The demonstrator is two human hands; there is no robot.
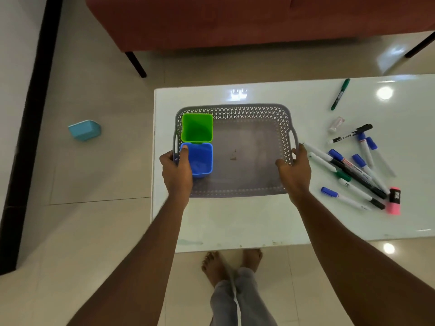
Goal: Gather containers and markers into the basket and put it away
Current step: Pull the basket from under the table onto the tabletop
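Basket (235, 109) on desk (259, 220) gripped at both side rims: left hand (176, 170) thumb over blue container (200, 158), right hand (294, 168) curled round the opposite edge, arms extended

1 basket (235, 108). 3 containers: green container (197, 128), blue container (201, 158), light-blue container (84, 130). Markers: 1 lone green marker (340, 94), roughly 10 in the marker pile (353, 171) — overlap blurs the count — plus 1 pink highlighter (394, 205).
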